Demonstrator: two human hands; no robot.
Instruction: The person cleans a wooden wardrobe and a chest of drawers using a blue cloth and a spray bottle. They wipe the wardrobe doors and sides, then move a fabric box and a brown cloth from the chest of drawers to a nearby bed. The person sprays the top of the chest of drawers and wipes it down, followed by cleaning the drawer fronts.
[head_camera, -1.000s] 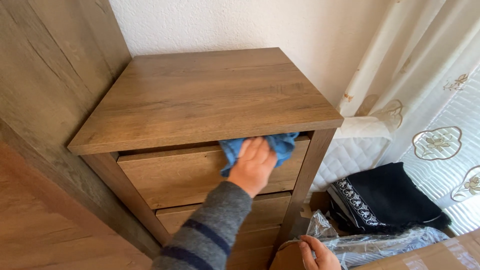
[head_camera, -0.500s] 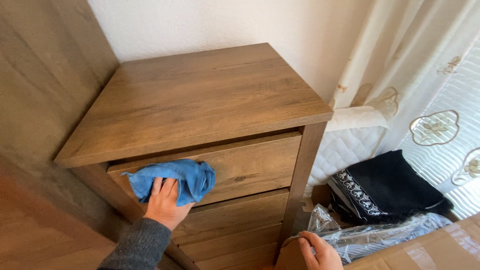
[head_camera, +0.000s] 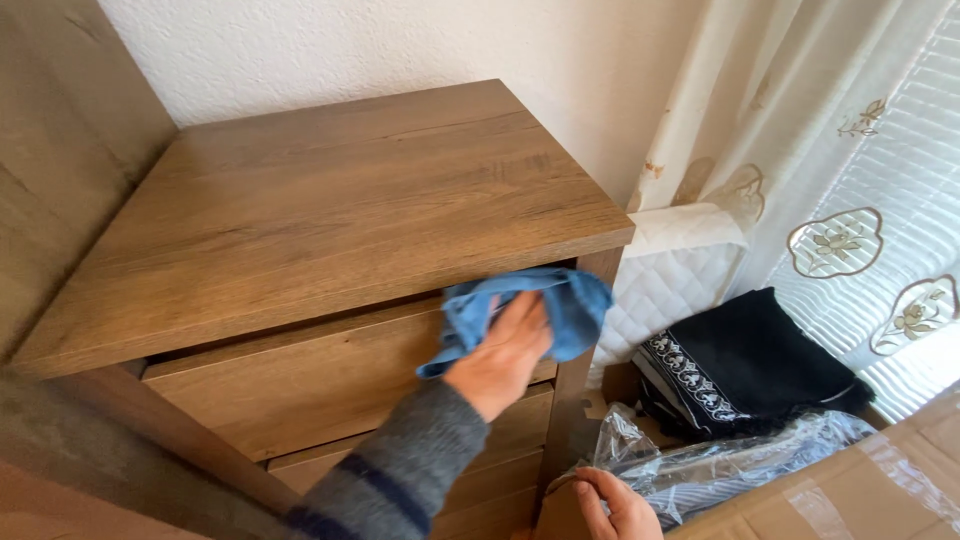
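The left hand (head_camera: 503, 352) presses a blue cloth (head_camera: 545, 303) against the top drawer (head_camera: 300, 375) of a wooden chest (head_camera: 320, 200), at its right end. The right hand (head_camera: 615, 505) grips a cardboard box (head_camera: 850, 490) beside clear plastic (head_camera: 700, 470).

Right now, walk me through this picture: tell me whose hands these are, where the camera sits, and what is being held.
There is no machine here. A person wears the camera on their head, so the one view looks down at their own two hands. The left hand, in a grey striped sleeve, presses a crumpled blue cloth against the top drawer front of a wooden chest of drawers, near its right end. Nothing can be seen lying on the chest's top. The right hand, low in the picture, grips the edge of a cardboard box. Beside it lie clear plastic wrapping and a folded black textile with a white pattern, below a pale curtain.
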